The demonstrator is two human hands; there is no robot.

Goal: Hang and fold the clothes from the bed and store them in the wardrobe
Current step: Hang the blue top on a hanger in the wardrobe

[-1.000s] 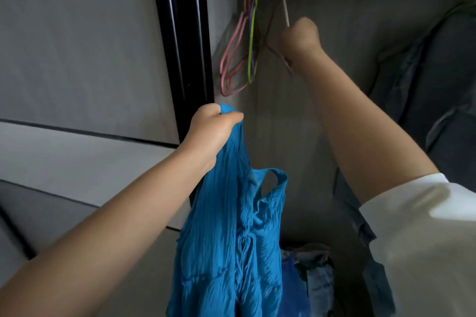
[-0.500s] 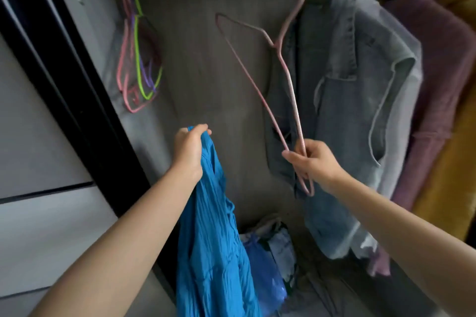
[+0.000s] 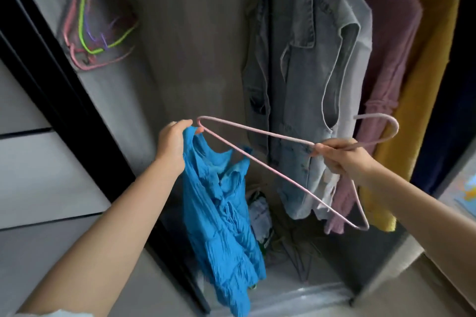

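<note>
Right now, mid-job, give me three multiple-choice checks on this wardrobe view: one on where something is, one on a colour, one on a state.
1. Where do the spare hangers hang?
A. upper left, by the wardrobe's side wall
B. among the hung clothes on the right
C. on the floor

2. What colour is the top gripped by the left hand?
A. yellow
B. blue
C. purple

3. What state is the pink hanger in?
A. hooked on the rail
B. already inside the top
C. off the rail, held near its neck by the right hand

Answers: 1 A, they cluster at upper left; 2 B, the fabric is bright blue; 3 C, its hook hangs free and no strap is over it.
</note>
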